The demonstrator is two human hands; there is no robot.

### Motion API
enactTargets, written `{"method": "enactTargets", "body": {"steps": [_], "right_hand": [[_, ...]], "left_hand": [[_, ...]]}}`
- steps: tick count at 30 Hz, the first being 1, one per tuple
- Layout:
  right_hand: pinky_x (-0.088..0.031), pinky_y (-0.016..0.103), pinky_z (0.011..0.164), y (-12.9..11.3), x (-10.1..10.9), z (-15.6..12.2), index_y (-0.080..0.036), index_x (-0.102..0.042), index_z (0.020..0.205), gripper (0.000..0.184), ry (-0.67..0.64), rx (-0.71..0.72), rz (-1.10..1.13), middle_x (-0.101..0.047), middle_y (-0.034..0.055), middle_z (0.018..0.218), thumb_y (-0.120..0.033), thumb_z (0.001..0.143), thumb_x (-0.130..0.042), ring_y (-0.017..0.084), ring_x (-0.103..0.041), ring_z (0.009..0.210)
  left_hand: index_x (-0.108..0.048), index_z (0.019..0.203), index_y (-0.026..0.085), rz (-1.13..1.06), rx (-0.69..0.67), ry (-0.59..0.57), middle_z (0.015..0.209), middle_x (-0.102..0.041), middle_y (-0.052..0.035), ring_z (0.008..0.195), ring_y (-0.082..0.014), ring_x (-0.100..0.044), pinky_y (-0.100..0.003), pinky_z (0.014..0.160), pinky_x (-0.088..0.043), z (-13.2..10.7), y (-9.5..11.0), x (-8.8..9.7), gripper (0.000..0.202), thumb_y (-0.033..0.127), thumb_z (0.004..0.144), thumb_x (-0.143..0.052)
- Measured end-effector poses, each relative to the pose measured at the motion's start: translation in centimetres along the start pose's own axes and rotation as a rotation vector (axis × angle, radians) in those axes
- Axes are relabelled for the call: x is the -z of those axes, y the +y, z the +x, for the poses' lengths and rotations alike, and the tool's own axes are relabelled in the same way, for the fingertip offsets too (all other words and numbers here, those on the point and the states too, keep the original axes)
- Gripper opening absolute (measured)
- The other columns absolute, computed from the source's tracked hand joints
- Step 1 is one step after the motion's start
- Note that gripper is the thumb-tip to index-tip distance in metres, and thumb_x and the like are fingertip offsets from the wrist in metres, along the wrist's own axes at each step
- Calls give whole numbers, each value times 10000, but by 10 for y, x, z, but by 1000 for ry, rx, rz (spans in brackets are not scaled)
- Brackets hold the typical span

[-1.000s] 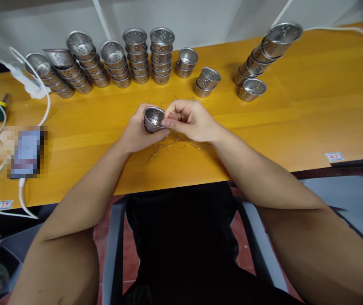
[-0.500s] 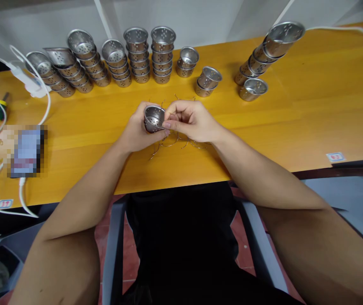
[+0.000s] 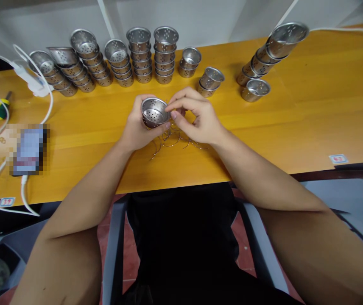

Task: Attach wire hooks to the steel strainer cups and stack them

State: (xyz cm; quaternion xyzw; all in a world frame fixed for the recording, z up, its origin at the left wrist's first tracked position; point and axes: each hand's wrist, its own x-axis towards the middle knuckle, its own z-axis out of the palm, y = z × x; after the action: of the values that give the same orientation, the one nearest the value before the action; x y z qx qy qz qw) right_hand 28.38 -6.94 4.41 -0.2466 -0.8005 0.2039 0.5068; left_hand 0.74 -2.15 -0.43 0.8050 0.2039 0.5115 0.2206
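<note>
A small perforated metal cup (image 3: 154, 113) is tilted so that its mouth faces me. My left hand (image 3: 137, 129) wraps around its left side, with the thumb along the front near the rim. At the cup's right edge is my right hand (image 3: 197, 114), its index fingertip over the rim and its thumb just outside, in a pinch; whether a wire is between them I cannot tell. Beneath the hands, several thin bent wires (image 3: 178, 139) lie loosely on the yellow wooden table (image 3: 280, 140), partly covered by the fingers.
Stacks of similar cups (image 3: 165, 57) line the back edge. A leaning stack (image 3: 264, 55) stands at the right, with a single cup (image 3: 255, 90) before it. On the left are a phone (image 3: 29, 150), white cables (image 3: 51, 101) and a yellow-green screwdriver (image 3: 1, 111).
The cup has turned more toward me, and the wire that crossed its mouth no longer shows there. My right hand has lifted slightly, with its fingers less tightly curled. The view has shifted a little.
</note>
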Motion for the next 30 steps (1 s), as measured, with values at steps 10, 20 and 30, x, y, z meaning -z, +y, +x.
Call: {"method": "enactTargets", "body": {"steps": [10, 20, 30], "right_hand": [[-757, 631, 1173, -6, 2, -1, -296, -930, 1348, 363, -94, -50, -44, -801, 166, 1498, -623, 1232, -824, 378, -802, 1306], [-744, 627, 1201, -5, 2, -2, -302, -973, 1343, 285, -116, -61, -59, -814, 144, 1554, -511, 1247, -804, 354, -820, 1303], [-724, 670, 1279, -10, -2, 1, -324, -970, 1175, 320, -100, -134, -32, -812, 109, 1527, -600, 1247, -825, 373, -837, 1356]], "left_hand": [[-571, 1660, 353, -9, 163, -29, 1504, -842, -96, 1315, -321, -872, -580, 1174, -771, -1, 15, 2, 896, 844, 1065, -1027], [-582, 1665, 348, -9, 98, -1, 1473, -837, -102, 1223, -316, -884, -560, 1020, -794, -2, 14, 0, 891, 830, 1063, -1028], [-528, 1680, 433, 9, 44, 21, 1423, -802, -69, 1156, -311, -838, -604, 904, -782, 0, 4, -4, 954, 923, 1013, -1002]]}}
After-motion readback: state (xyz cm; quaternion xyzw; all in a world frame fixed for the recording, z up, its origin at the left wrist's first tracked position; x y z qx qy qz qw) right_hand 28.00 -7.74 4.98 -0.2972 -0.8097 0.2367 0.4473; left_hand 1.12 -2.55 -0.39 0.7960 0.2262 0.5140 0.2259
